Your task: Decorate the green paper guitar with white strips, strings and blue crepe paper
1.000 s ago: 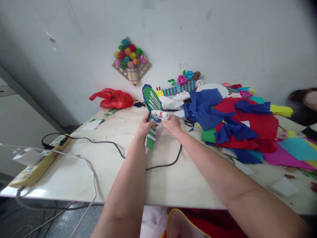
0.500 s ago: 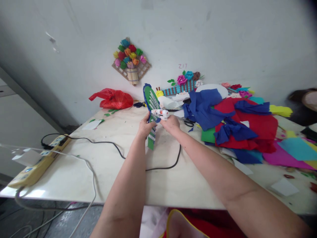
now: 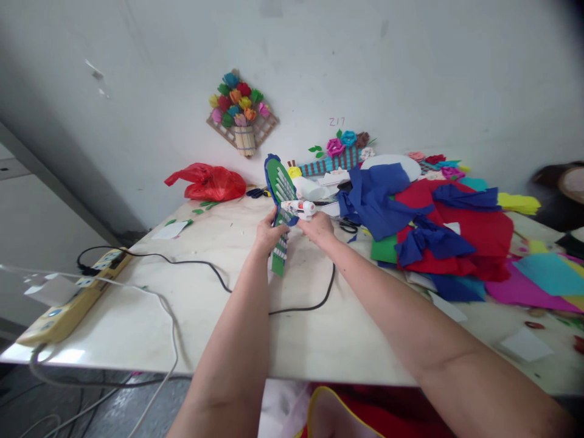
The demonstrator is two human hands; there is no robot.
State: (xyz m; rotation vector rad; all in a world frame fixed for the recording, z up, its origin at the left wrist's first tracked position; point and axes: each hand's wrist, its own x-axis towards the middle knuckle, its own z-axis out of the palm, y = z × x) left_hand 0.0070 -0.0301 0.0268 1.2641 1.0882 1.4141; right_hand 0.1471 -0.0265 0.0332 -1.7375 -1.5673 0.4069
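At pale table point(image 3: 182, 310): left fingers point(image 3: 279, 230) gripping green-and-blue panel point(image 3: 272, 175), right fingers point(image 3: 307, 225) clasped round white glue gun point(image 3: 298, 209).

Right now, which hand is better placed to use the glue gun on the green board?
Probably the right: the right hand holds the glue gun, its nozzle toward the green board, while the left hand holds the board.

This looked like a craft workshop. A glue gun point(image 3: 300, 209), scissors point(image 3: 349, 228) and coloured sheets point(image 3: 493, 225) were at the table point(image 3: 201, 328). A flower bouquet point(image 3: 235, 96) hung on the wall point(image 3: 410, 73).
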